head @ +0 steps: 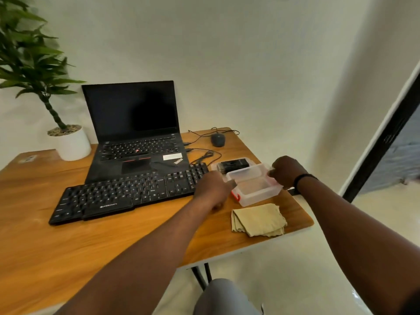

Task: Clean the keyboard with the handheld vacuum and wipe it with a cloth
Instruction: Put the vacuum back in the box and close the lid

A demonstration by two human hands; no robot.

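One black full-size keyboard (127, 193) lay on the wooden table (68, 258), and everything else is placed from it. One open black laptop (136, 133) with a dark screen stood just behind it, its front edge touching or nearly touching the keyboard's back edge. One white pot with a green plant (70, 144) stood behind the keyboard's left end. One dark mouse (217, 139) sat well behind its right end, with thin black cables trailing between. Just beyond the keyboard's right end was one clear plastic box with a red latch (256, 192), its clear lid (245, 172) raised; a black object (233, 165), possibly the vacuum though I cannot tell, lay behind the box. One folded beige cloth (258, 220) lay in front of the box, to the right of the keyboard.

The left hand (212, 189) was at the keyboard's right end, fingers curled onto the left edge of the lid. The right hand (286, 170), a black band at its wrist, pinched the lid's far right edge with bent fingers.

White lettering on the keyboard's front edge was too blurred to read; the laptop's palm rest bore a slanted "ThinkPad"-style mark, barely legible.
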